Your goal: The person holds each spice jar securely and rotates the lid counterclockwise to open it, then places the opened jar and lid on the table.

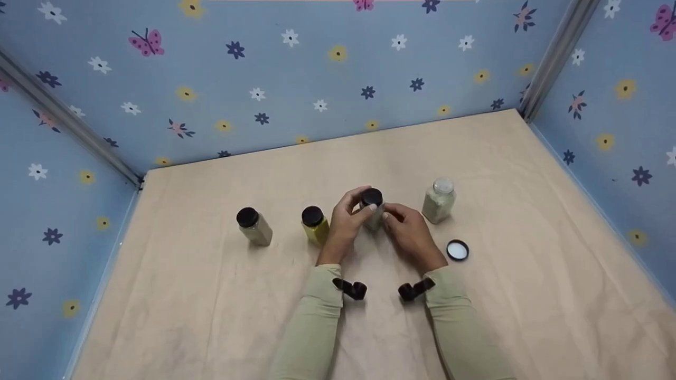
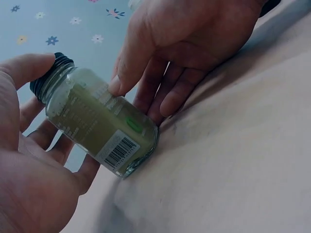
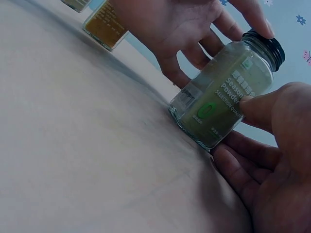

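Observation:
A glass seasoning jar with greenish powder and a black lid stands on the cloth between both hands, its printed label visible in the right wrist view. My left hand holds it near the top, thumb against the lid and fingers around the far side. Lower down, my right hand pinches the jar's body, its thumb on the glass and its fingers near the base. To the right is a similar jar of pale powder without its black lid. A loose black lid, white inside up, lies in front of that jar.
Left of the hands stand a black-lidded jar of yellow contents, partly behind the left wrist, and another of greyish-beige powder. Beige cloth covers the table. Blue flowered panels enclose the back and both sides.

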{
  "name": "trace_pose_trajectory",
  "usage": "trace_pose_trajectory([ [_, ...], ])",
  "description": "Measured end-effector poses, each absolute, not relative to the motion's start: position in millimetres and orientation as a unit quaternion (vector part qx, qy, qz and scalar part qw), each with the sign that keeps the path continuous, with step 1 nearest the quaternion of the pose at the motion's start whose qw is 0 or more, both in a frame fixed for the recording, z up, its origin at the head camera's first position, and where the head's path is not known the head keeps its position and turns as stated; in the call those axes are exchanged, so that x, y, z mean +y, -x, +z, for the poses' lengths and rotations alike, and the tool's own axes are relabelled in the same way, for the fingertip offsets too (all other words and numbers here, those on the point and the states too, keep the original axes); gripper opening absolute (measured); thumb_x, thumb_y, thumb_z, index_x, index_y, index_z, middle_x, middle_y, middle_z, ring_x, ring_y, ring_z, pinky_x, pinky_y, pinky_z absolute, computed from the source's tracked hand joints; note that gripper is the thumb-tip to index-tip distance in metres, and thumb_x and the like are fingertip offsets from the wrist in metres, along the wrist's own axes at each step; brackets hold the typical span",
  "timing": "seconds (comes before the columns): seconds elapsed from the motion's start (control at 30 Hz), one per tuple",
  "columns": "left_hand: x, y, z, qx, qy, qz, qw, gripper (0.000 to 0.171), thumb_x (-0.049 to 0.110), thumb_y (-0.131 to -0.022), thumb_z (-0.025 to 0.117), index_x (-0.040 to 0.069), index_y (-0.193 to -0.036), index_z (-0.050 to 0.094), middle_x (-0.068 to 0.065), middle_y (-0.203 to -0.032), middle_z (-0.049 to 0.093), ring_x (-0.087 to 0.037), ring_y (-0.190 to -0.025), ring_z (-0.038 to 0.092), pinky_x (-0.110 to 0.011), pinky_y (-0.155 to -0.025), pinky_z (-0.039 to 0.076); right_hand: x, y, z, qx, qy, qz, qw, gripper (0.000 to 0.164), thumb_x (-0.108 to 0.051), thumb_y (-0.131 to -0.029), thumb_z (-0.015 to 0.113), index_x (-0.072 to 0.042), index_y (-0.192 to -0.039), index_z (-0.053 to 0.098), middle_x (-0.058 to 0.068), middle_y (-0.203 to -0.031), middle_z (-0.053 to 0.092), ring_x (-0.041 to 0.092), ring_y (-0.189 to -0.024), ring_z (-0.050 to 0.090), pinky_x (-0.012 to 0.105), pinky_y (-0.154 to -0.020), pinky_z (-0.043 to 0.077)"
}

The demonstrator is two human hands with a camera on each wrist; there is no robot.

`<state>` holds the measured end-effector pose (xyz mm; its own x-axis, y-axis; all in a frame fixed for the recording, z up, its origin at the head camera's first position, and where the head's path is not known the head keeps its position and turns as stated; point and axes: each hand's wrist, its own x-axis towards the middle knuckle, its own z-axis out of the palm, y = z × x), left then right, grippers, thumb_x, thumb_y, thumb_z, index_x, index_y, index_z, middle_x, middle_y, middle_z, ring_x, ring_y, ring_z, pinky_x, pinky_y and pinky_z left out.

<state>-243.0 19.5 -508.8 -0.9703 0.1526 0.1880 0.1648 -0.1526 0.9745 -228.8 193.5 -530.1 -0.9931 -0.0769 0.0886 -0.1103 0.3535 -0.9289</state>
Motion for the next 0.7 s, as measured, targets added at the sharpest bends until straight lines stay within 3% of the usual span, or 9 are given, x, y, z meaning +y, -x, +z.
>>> trace_pose_trajectory([
  [0.4,27.1,222.1,-472.7,-0.661,0.107,-0.74,0.061,0.041,0.003,-0.091,0.071,-0.006,-0.129,0.058,-0.013,-0.123,0.064,-0.023,-0.118,0.058,-0.053,-0.108,0.039,193.1,228.4,-529.0,-0.821,-0.065,0.567,0.017,0.028,-0.02,-0.101,0.062,-0.011,-0.126,0.07,0.005,-0.12,0.068,0.02,-0.113,0.06,0.039,-0.099,0.046],
  [0.7,25.6,216.4,-467.9,-0.685,0.108,-0.717,0.08,0.042,0.004,-0.091,0.072,-0.008,-0.129,0.059,-0.019,-0.128,0.062,-0.029,-0.123,0.055,-0.061,-0.107,0.035,192.1,228.9,-528.4,-0.815,-0.057,0.577,0.017,0.027,-0.018,-0.1,0.062,-0.01,-0.125,0.07,0.005,-0.119,0.069,0.019,-0.111,0.061,0.037,-0.098,0.045],
])
